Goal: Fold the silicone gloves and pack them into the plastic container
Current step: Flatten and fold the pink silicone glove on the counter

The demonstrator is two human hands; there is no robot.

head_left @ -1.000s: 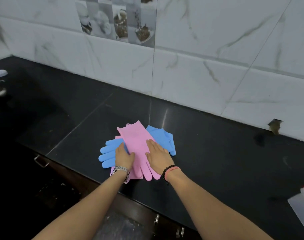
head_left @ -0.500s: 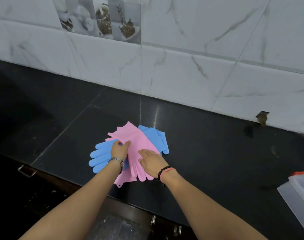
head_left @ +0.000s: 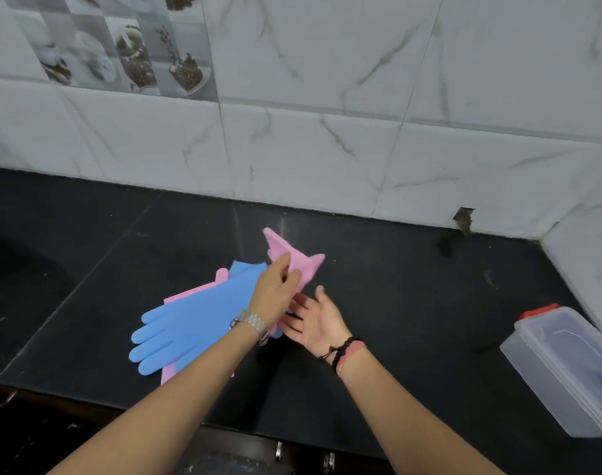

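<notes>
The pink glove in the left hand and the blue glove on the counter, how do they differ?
The pink glove is lifted and bunched, pinched by the left hand; the blue glove lies flat and spread on the counter, untouched by that grip. Pink versus blue. Both remain outside the plastic container.

The worktop (head_left: pixel 378 320) is glossy black. On it lie a sky-blue glove (head_left: pixel 197 320) and a pale pink glove (head_left: pixel 190 294) beneath it; another pink glove (head_left: pixel 294 260) is lifted. The plastic container (head_left: pixel 566 371) is clear and frosty, with a red clip (head_left: pixel 539 310). White wall tiles (head_left: pixel 327 149) carry grey marble veins, and one shows grey-brown printed cups (head_left: pixel 128 53).
</notes>
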